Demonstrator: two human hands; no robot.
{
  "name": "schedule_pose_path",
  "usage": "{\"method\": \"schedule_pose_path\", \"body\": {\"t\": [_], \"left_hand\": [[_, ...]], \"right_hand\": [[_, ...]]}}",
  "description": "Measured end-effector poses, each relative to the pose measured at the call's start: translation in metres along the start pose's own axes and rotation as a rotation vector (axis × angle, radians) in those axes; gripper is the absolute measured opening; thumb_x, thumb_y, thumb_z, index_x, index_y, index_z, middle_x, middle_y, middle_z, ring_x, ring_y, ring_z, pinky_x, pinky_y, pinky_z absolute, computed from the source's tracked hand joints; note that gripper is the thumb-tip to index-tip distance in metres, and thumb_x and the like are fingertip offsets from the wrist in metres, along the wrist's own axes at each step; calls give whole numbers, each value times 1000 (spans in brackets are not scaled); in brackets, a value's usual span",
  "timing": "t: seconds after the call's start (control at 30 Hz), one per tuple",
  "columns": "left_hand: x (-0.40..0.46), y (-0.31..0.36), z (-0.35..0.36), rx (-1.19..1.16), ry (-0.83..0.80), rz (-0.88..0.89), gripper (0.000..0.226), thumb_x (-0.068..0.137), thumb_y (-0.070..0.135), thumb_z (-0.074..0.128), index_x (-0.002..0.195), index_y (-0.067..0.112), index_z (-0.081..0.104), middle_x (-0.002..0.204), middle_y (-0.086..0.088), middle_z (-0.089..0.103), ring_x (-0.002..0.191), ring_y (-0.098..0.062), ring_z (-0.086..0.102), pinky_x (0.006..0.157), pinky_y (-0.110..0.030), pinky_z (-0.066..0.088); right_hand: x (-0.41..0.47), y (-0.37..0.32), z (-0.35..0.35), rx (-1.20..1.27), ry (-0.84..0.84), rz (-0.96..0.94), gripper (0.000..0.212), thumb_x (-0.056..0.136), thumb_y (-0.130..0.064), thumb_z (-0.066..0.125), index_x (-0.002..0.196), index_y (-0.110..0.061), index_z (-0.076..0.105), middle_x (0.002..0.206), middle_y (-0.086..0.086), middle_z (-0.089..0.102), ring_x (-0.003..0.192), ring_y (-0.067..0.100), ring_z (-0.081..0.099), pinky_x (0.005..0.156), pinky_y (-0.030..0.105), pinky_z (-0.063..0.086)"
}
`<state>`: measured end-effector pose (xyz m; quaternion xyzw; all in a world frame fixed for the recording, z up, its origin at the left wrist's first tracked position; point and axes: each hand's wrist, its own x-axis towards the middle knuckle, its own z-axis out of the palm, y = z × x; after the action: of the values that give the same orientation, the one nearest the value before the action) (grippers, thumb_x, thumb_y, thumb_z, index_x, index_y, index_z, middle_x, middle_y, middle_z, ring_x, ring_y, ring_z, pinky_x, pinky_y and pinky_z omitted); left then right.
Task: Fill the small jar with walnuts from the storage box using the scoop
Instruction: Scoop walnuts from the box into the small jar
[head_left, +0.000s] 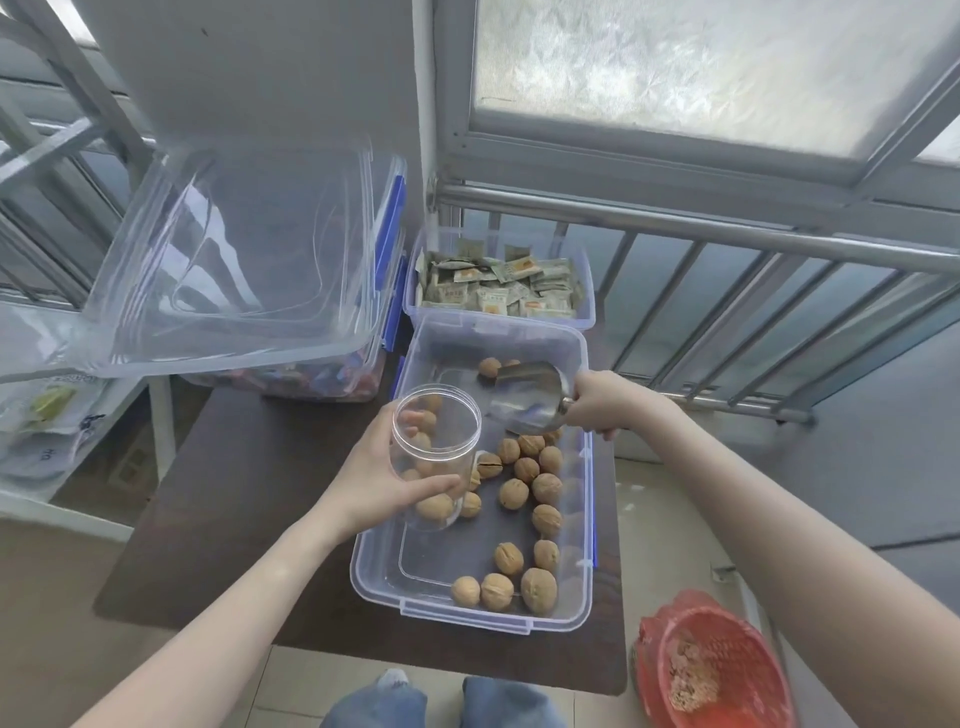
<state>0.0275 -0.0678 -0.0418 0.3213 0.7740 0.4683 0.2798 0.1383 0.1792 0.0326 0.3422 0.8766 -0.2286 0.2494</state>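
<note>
A clear plastic storage box (579, 618) sits on the dark table with several walnuts (546, 488) scattered over its floor. My left hand (379, 483) grips a small clear jar (441, 415), held tilted over the box's left side with its mouth open upward; one walnut shows at the jar's bottom. My right hand (605, 405) holds the handle of a metal scoop (530, 395), which hangs just right of the jar's rim. The scoop's bowl looks empty. One walnut (489, 367) lies at the far end of the box beside the scoop's lip.
Behind the walnut box stands a clear box of wrapped packets (498, 286). At the back left a larger clear box with blue clips (291, 249) carries a loose lid. A red basket (717, 665) stands on the floor at lower right. A metal railing (727, 291) runs along the right.
</note>
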Motion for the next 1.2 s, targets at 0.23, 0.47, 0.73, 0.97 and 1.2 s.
{"method": "schedule_pose_path", "body": {"t": [0.23, 0.47, 0.73, 0.97, 1.2], "left_hand": [[9, -5, 1, 37, -48, -23, 92, 49, 58, 85, 129, 39, 43, 125, 14, 57, 121, -1, 51, 105, -39, 44], [16, -3, 7, 58, -102, -22, 102, 44, 68, 82, 132, 37, 41, 127, 17, 54, 122, -6, 52, 106, -42, 42], [19, -2, 9, 144, -137, 26, 99, 51, 64, 79, 136, 39, 35, 130, 20, 48, 124, -2, 48, 106, -39, 41], [19, -9, 6, 202, -110, 56, 101, 54, 63, 79, 139, 37, 33, 134, 21, 47, 126, -2, 48, 104, -42, 44], [23, -14, 8, 194, -87, 51, 101, 52, 66, 80, 138, 42, 33, 130, 24, 48, 126, -8, 48, 105, -45, 42]], "right_hand": [[-5, 1, -4, -18, 86, 68, 21, 82, -11, 46, 62, -6, 47, 70, 16, 65, 48, 25, 56, 65, 34, 57], [-20, -18, -6, -106, 61, 109, 18, 86, -7, 42, 68, -6, 43, 72, 11, 54, 45, 20, 51, 45, 23, 43], [-32, -31, 7, -185, -54, 119, 20, 89, -3, 34, 80, -1, 52, 86, 15, 63, 63, 26, 63, 51, 26, 46], [-39, -26, 31, -176, 127, 123, 13, 87, -13, 41, 84, -7, 52, 81, 10, 60, 85, 30, 62, 68, 29, 43], [-42, -26, 45, -189, 133, 156, 32, 94, -15, 38, 122, -3, 45, 125, 15, 54, 113, 33, 56, 74, 33, 38]]}}
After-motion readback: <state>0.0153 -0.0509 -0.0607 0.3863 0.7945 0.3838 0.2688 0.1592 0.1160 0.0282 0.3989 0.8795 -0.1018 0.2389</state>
